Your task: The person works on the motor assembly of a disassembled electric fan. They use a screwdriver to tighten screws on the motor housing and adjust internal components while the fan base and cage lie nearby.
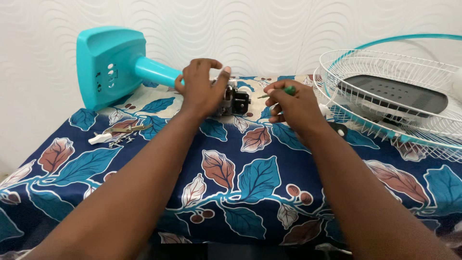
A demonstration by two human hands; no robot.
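Head view is showing me both forearms reaching out over a table covered in a dark blue leaf-print cloth point(250, 183). Further out, I am seeing the left hand point(201, 89) clamping down over the fan motor point(234, 101), fingers curled closed around its top, the black and metal motor lying on the cloth near the middle of the table. Just right of it, the right hand point(291, 107) is pinching a green-handled screwdriver point(279, 92), fingers closed on the handle, the tip pointing toward the motor. At far left, small screws point(120, 139) and a white part point(99, 138) are lying loose on the cloth. Beyond, the teal fan stand point(113, 67) is lying on its side, neck toward the motor. At far right, white wire fan guards point(385, 91) are resting stacked.
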